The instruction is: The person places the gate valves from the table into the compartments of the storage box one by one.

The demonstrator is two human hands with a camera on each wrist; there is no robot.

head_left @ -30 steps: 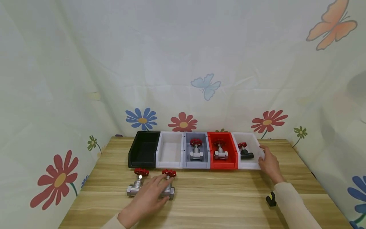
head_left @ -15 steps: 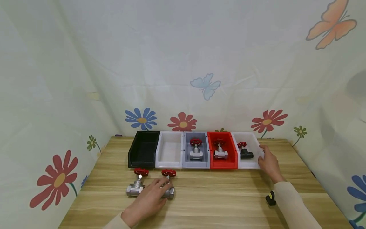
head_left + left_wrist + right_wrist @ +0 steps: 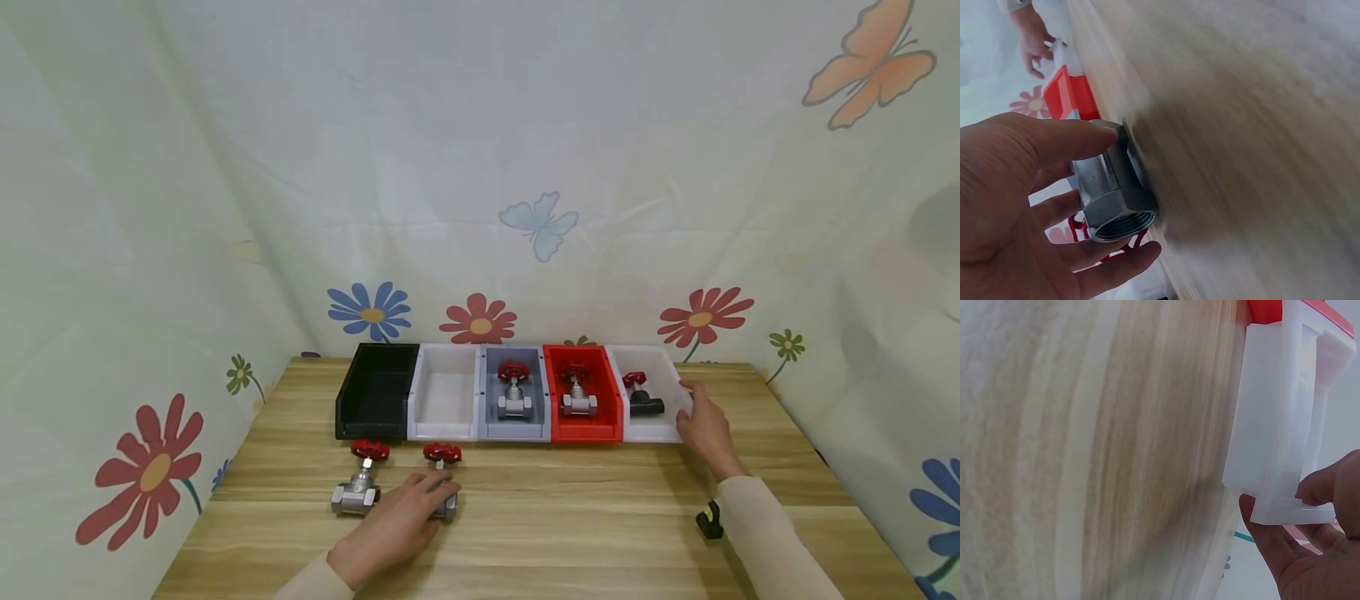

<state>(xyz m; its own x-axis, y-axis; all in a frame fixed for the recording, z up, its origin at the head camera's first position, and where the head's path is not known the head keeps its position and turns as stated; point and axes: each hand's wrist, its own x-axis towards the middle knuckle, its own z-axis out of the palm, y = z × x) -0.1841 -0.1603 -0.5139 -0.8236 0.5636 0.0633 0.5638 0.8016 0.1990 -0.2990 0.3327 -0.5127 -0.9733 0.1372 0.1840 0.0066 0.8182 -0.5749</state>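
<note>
My left hand (image 3: 401,521) grips a metal gate valve (image 3: 442,453) with a red handwheel. In the left wrist view the thumb lies along the valve body (image 3: 1102,178), and fingers reach round its far side; the threaded pipe end faces the camera. A second such valve (image 3: 356,497) stands just left of this hand. My right hand (image 3: 707,429) pinches the side wall of the rightmost white bin (image 3: 1266,425), thumb inside and fingers outside. In that bin lies a black valve (image 3: 645,404) with a small red handwheel.
Left of the white bin stand a red bin (image 3: 587,433) and a grey bin (image 3: 514,432), each holding one metal valve. Further left are another white bin (image 3: 444,400) and a black bin (image 3: 377,396). A small black-and-yellow object (image 3: 709,521) lies near the right forearm.
My left hand has shifted slightly right over the valve, uncovering more of the left valve. The valves and bins stay in place, and my right hand keeps its hold.
</note>
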